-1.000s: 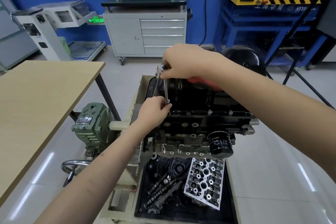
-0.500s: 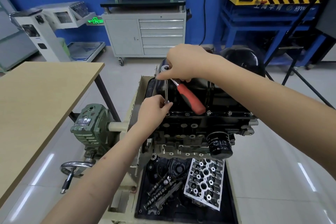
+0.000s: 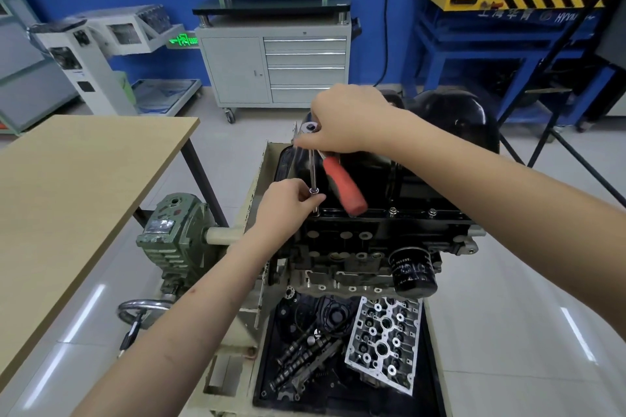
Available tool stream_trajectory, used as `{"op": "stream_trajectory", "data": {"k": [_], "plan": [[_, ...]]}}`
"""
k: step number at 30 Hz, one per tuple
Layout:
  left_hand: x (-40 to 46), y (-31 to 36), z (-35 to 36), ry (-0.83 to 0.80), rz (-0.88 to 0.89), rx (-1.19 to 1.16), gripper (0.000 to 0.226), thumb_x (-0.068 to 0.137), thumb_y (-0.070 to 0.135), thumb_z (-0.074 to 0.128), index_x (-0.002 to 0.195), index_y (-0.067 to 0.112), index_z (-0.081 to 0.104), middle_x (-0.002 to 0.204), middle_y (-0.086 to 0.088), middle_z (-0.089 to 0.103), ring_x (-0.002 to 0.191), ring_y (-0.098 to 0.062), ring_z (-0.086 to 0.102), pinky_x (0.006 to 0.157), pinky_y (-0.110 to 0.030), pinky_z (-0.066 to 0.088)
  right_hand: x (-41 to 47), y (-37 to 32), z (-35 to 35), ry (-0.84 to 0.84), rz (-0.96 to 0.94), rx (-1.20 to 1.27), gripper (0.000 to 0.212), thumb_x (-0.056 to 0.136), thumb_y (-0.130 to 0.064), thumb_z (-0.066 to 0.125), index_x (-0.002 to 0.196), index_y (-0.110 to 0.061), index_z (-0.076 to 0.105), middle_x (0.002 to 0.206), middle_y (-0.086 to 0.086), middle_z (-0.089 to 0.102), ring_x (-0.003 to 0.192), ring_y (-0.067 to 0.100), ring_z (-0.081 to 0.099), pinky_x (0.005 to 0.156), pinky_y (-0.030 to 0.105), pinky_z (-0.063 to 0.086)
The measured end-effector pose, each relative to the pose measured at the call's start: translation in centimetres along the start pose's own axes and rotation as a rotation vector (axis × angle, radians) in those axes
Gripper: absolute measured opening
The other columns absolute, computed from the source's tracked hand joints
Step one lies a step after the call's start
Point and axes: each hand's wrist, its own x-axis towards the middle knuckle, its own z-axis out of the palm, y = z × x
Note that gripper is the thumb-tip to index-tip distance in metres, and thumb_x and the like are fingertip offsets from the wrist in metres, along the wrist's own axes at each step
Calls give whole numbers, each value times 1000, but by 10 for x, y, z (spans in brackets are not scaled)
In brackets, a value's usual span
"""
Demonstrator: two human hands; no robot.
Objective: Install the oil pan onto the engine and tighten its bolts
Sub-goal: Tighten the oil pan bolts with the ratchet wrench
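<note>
Bright, even indoor light from overhead. Glossy floor (image 3: 528, 298) shows streak reflections of ceiling lights at left and right. Shadows soft, faint. The black oil pan (image 3: 366, 173) and engine (image 3: 372, 240) read dark, detail lost in the black parts; small glints on the ratchet (image 3: 313, 159). Green exit sign (image 3: 184, 41) glows, slightly blown out. Strong wide-angle distortion: worktop (image 3: 67, 196) edge and forearms bow and stretch toward the frame edges. Focus mostly sharp; slight motion blur at the right hand (image 3: 342, 122).
</note>
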Motion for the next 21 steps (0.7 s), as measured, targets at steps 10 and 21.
{"op": "stream_trajectory", "data": {"k": [10, 21], "plan": [[2, -1, -10, -162, 126, 95, 29, 93, 26, 51, 79, 2, 57, 73, -10, 60, 72, -24, 55, 61, -28, 38, 6, 11, -8, -165, -178, 113, 28, 88, -32, 56, 108, -12, 62, 87, -1, 55, 80, 18, 44, 65, 27, 35], [6, 2, -9, -87, 79, 87, 30, 90, 32, 56, 83, 3, 60, 85, -11, 67, 81, -23, 59, 68, -32, 45, 5, 3, -5, -90, -91, 22, 42, 84, -42, 53, 58, -11, 43, 58, 3, 45, 55, 20, 42, 47, 24, 26]]}}
